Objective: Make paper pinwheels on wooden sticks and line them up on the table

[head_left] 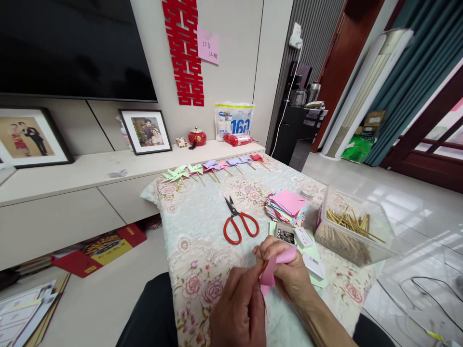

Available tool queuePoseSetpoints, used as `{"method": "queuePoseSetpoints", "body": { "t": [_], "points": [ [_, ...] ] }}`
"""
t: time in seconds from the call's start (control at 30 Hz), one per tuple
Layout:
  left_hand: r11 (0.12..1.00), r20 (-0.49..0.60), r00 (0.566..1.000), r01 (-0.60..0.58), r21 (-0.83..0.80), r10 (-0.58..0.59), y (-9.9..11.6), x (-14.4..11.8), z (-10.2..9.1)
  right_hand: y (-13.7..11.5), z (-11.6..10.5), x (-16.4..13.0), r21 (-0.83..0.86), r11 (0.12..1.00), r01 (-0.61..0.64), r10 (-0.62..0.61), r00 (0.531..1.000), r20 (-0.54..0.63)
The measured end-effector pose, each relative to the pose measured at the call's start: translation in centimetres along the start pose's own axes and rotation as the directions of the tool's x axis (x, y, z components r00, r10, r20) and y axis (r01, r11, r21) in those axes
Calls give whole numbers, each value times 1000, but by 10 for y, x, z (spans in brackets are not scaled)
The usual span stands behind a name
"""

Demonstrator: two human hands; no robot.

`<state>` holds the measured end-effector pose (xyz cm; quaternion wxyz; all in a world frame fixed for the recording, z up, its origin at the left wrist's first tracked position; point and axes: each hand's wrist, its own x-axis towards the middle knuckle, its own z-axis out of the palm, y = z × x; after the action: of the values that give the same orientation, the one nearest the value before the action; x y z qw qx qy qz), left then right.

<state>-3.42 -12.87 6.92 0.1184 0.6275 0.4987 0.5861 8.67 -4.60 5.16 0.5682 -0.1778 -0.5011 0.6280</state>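
Both hands pinch folded pink paper, perhaps around a stick.

- I count about nine paper pinwheels in a row beyond the scissors.
- One pair of scissors.
- Two framed photos left of them.
- One stick box right.

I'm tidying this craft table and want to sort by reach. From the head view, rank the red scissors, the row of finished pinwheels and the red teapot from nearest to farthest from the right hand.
From the right hand:
1. Red scissors, just ahead, left.
2. Row of finished pinwheels, at the table's far edge.
3. Red teapot, on the shelf beyond.
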Motion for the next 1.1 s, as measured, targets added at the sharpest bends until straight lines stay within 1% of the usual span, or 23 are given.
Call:
{"method": "queuePoseSetpoints", "body": {
  "t": [0.07,0.17,0.37,0.43,0.5,0.53,0.57,0.6,0.63,0.67,0.7,0.73,0.77,0.8,0.9,1.0,1.1],
  "points": [
    [1000,11,1000,22,8,-22,0,-1,0,0,-1,0,-3,1000,-7,7,1000,14],
    [998,32,998,51,27,-52,3,-3,2,0,-2,0,-2,1000,16,-16,1000,14],
    [997,5,999,33,68,-33,5,-5,7,-3,0,0,-23,999,37,-36,999,28],
    [996,12,997,71,51,-72,4,-3,6,-6,0,1,-63,998,31,-30,999,30],
    [986,38,986,164,8,-164,3,0,5,-8,-1,3,-118,993,-7,8,1000,9],
    [972,68,971,232,-22,-230,3,2,4,-8,-3,4,-138,990,-41,41,999,-7],
    [947,115,944,316,-57,-308,2,3,3,-9,-4,5,-149,985,-85,82,996,-24],
    [905,184,901,414,-94,-393,0,5,2,-9,-6,6,-152,979,-137,132,990,-41],
    [843,268,837,523,-129,-478,-2,7,1,-8,-8,7,-152,969,-196,189,980,-58],
    [762,355,756,628,-159,-550,-4,8,0,-8,-9,8,-150,955,-255,247,966,-73],
    [673,434,676,715,-189,-596,-6,9,-1,-7,-10,8,-153,938,-310,300,950,-89],
    [594,495,615,773,-223,-614,-8,10,-1,-6,-11,8,-161,920,-358,345,933,-103],
    [536,535,581,804,-258,-614,-11,11,-2,-5,-12,9,-173,902,-396,380,918,-115],
    [498,553,569,816,-293,-608,-12,12,-2,-4,-12,8,-188,887,-422,405,906,-125],
    [449,526,582,813,-370,-620,-16,16,0,-3,-10,8,-214,863,-458,439,889,-133],
    [400,484,562,824,-402,-671,-16,21,3,-6,-7,6,-198,865,-462,456,887,-76],
    [335,464,536,829,-448,-706,-17,25,8,-9,-4,5,-136,873,-468,471,882,-6]
  ]
}}
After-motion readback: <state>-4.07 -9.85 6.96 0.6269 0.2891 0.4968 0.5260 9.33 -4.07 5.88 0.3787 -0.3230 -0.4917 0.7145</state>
